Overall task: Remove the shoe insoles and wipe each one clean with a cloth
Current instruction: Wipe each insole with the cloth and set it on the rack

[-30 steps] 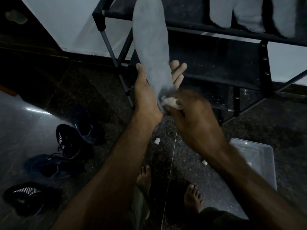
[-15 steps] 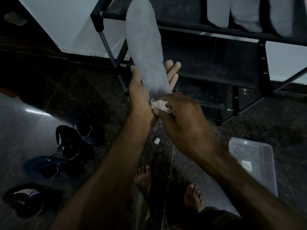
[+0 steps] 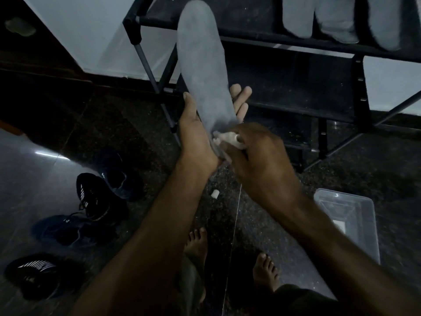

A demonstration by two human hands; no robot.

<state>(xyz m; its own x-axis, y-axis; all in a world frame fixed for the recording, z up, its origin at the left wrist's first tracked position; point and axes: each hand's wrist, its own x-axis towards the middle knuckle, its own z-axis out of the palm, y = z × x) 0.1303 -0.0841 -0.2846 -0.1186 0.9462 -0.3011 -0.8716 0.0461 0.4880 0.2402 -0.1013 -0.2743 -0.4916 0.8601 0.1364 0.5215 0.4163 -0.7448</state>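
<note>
A long grey insole (image 3: 202, 69) stands upright in front of me, toe end up. My left hand (image 3: 196, 133) holds its lower part, thumb on the left edge and fingers showing behind the right edge. My right hand (image 3: 255, 156) grips a small white cloth (image 3: 229, 139) and presses it against the insole's heel end. Three more grey insoles (image 3: 337, 17) lie on the top shelf of the black shoe rack (image 3: 296, 92). Several dark shoes (image 3: 95, 197) sit on the floor at the left.
A clear plastic box (image 3: 348, 215) stands on the floor at the right. A small white scrap (image 3: 214, 193) lies on the dark floor between my arms. My bare feet (image 3: 264, 270) show below. A white wall rises behind the rack.
The insole and both hands have drifted slightly, and my right hand with the cloth stays rubbing at the heel end.
</note>
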